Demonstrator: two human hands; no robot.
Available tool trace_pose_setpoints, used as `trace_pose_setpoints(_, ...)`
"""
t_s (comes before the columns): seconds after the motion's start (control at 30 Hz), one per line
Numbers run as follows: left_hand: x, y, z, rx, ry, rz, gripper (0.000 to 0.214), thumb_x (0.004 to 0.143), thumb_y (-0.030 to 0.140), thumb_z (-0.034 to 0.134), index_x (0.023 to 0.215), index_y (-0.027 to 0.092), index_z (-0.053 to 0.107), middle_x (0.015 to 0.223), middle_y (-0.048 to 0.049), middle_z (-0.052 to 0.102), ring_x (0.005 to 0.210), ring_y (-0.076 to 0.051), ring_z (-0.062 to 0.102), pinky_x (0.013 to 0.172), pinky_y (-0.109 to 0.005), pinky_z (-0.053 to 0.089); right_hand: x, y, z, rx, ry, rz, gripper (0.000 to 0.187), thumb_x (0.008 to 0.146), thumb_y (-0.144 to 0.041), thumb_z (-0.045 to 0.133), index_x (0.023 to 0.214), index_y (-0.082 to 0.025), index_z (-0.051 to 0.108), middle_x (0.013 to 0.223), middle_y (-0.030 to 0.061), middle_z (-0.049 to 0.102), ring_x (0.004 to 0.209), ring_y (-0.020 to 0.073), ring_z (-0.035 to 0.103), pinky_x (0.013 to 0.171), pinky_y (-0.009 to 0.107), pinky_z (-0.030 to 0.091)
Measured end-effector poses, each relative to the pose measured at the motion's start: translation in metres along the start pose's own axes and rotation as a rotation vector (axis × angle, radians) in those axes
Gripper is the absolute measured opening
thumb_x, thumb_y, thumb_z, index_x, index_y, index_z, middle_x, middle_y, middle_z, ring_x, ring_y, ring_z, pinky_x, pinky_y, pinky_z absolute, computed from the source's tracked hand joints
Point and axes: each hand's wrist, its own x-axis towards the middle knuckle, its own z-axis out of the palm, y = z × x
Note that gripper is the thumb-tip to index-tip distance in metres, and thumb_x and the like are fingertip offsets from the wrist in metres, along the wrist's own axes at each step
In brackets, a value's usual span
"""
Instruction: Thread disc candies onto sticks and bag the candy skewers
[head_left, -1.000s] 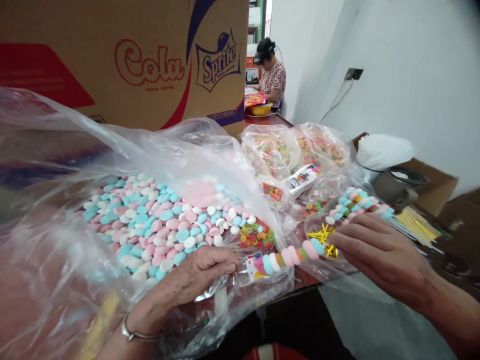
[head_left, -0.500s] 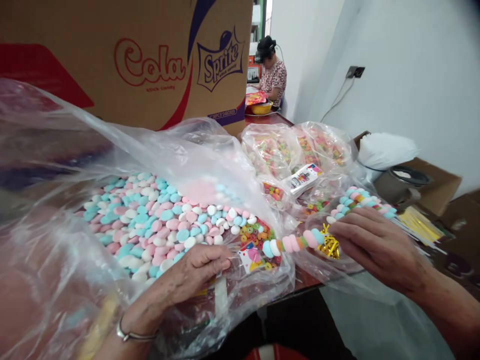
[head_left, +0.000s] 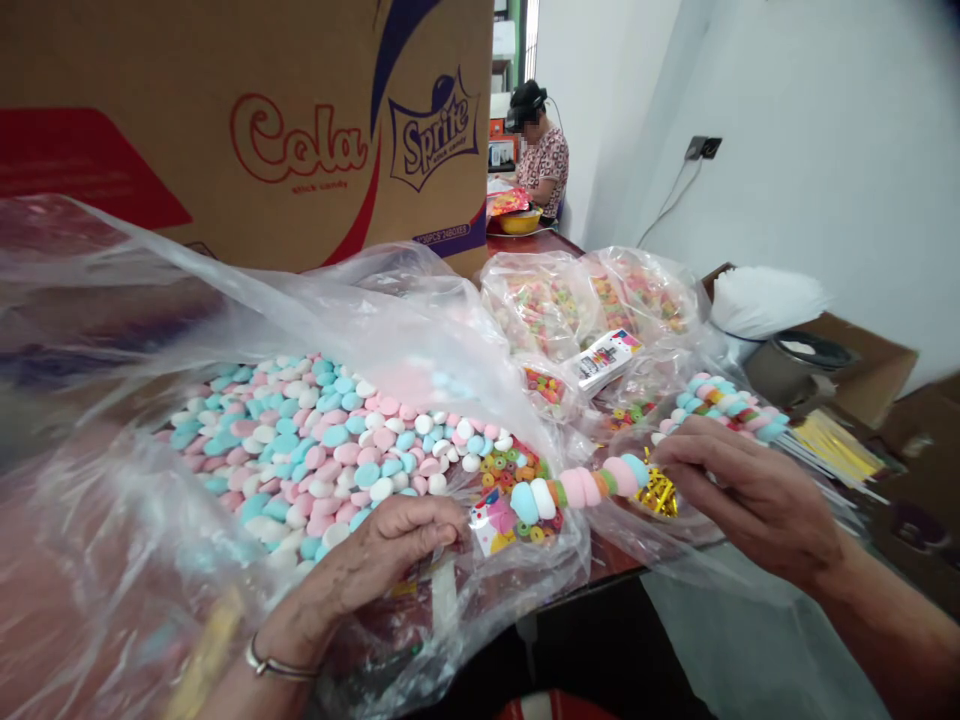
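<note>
A large clear plastic bag (head_left: 112, 330) lies open in front of me, full of pink, blue and white marshmallow candies (head_left: 315, 450). My left hand (head_left: 390, 550) rests at the bag's near edge, fingers curled and pinched on a small thing I cannot make out. My right hand (head_left: 742, 490) grips a candy skewer (head_left: 577, 488) of marshmallows and coloured rings, held level and pointing left over the bag. Small coloured ring candies (head_left: 514, 468) lie beside the marshmallows, with a printed card (head_left: 491, 520) under the skewer's tip.
A big Cola and Sprite cardboard box (head_left: 300, 120) stands behind the bag. Bags of coloured ring candy (head_left: 585, 300), finished skewers (head_left: 720, 400), gold twist ties (head_left: 660, 495), a metal pot (head_left: 795, 365) and yellow strips (head_left: 836, 445) sit to the right. Another person (head_left: 540, 155) sits at the far end.
My right hand has carried the candy skewer leftward and slightly up, its tip now over the ring candies. My left hand has stayed in place, fingers curled.
</note>
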Motion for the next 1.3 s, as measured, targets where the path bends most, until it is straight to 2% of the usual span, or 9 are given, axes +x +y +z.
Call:
trace_pose_setpoints(0.13, -0.002, -0.006, -0.001, -0.089, 0.022, -0.019, 0.022, 0.083, 0.035, 0.067, 0.084, 0.015, 0.077, 0.083, -0.0060, 0.073, 0.080, -0.020, 0.063, 0.075, -0.027, 0.048, 0.003, -0.005, 0.004, 0.067, -0.003, 0.039, 0.015, 0.094, -0.022, 0.048, 0.087, -0.023, 0.061, 0.081, 0.0033, 0.066, 0.074, 0.0164, 0.061, 0.064, 0.027, 0.049)
trace_pose_setpoints(0.33, -0.004, -0.017, -0.002, -0.252, 0.101, -0.018, 0.027, 0.074, 0.041, 0.076, 0.078, 0.015, 0.078, 0.077, -0.0056, 0.073, 0.073, -0.018, 0.062, 0.070, -0.026, 0.048, 0.006, -0.008, 0.015, 0.122, -0.032, 0.049, 0.016, 0.094, -0.020, 0.048, 0.085, -0.022, 0.061, 0.079, 0.0017, 0.064, 0.073, 0.0137, 0.060, 0.068, 0.024, 0.048)
trace_pose_setpoints(0.47, -0.004, -0.019, -0.003, -0.281, 0.094, -0.019, 0.031, 0.073, 0.045, 0.077, 0.075, 0.015, 0.076, 0.069, -0.0039, 0.070, 0.064, -0.015, 0.058, 0.063, -0.024, 0.047, 0.003, -0.003, 0.021, 0.112, -0.049, 0.045, 0.014, 0.094, -0.018, 0.049, 0.088, -0.022, 0.061, 0.084, 0.0019, 0.064, 0.079, 0.0141, 0.060, 0.073, 0.025, 0.048)
trace_pose_setpoints(0.6, -0.004, -0.014, -0.007, -0.243, 0.041, -0.016, 0.022, 0.078, 0.036, 0.074, 0.076, 0.015, 0.077, 0.073, -0.0035, 0.069, 0.067, -0.014, 0.057, 0.065, -0.023, 0.044, 0.002, 0.004, 0.022, 0.075, -0.050, -0.038, 0.014, 0.093, -0.017, 0.050, 0.099, -0.022, 0.062, 0.097, 0.0049, 0.068, 0.093, 0.0177, 0.061, 0.083, 0.031, 0.047)
trace_pose_setpoints(0.7, -0.004, -0.011, -0.010, -0.186, -0.013, -0.004, 0.018, 0.083, 0.031, 0.068, 0.079, 0.015, 0.076, 0.070, -0.0015, 0.065, 0.066, -0.013, 0.055, 0.064, -0.022, 0.042, 0.004, 0.007, 0.019, 0.032, -0.087, -0.087, 0.015, 0.093, -0.017, 0.050, 0.101, -0.021, 0.062, 0.102, 0.0070, 0.068, 0.093, 0.0194, 0.061, 0.083, 0.034, 0.046)
trace_pose_setpoints(0.97, -0.005, -0.009, -0.011, -0.122, -0.001, 0.027, 0.018, 0.085, 0.030, 0.066, 0.079, 0.016, 0.075, 0.072, -0.0012, 0.065, 0.069, -0.014, 0.055, 0.067, -0.022, 0.043, 0.007, 0.008, 0.023, -0.005, -0.131, -0.130, 0.014, 0.093, -0.017, 0.050, 0.100, -0.020, 0.062, 0.098, 0.0064, 0.068, 0.092, 0.0189, 0.061, 0.080, 0.034, 0.044)
trace_pose_setpoints(1.1, -0.003, -0.007, -0.011, -0.066, -0.011, 0.031, 0.018, 0.086, 0.030, 0.064, 0.079, 0.016, 0.074, 0.075, -0.0012, 0.066, 0.072, -0.014, 0.056, 0.069, -0.022, 0.042, 0.007, 0.006, 0.029, 0.023, -0.153, -0.097, 0.013, 0.093, -0.016, 0.049, 0.096, -0.020, 0.061, 0.094, 0.0063, 0.067, 0.093, 0.0195, 0.060, 0.083, 0.034, 0.043)
trace_pose_setpoints(1.23, -0.002, -0.002, -0.011, 0.065, -0.103, 0.024, 0.023, 0.091, 0.030, 0.056, 0.082, 0.016, 0.073, 0.073, -0.0011, 0.063, 0.070, -0.014, 0.054, 0.067, -0.023, 0.041, 0.007, 0.003, 0.032, 0.084, -0.116, -0.002, 0.013, 0.093, -0.017, 0.048, 0.093, -0.020, 0.061, 0.093, 0.0054, 0.066, 0.091, 0.0183, 0.059, 0.083, 0.033, 0.044)
trace_pose_setpoints(1.3, -0.004, -0.001, -0.012, 0.136, -0.089, 0.015, 0.025, 0.092, 0.031, 0.054, 0.082, 0.016, 0.071, 0.072, -0.0003, 0.061, 0.068, -0.013, 0.052, 0.064, -0.022, 0.040, 0.008, 0.001, 0.034, 0.106, -0.127, 0.036, 0.014, 0.093, -0.019, 0.048, 0.091, -0.021, 0.061, 0.090, 0.0051, 0.066, 0.088, 0.0180, 0.059, 0.081, 0.032, 0.044)
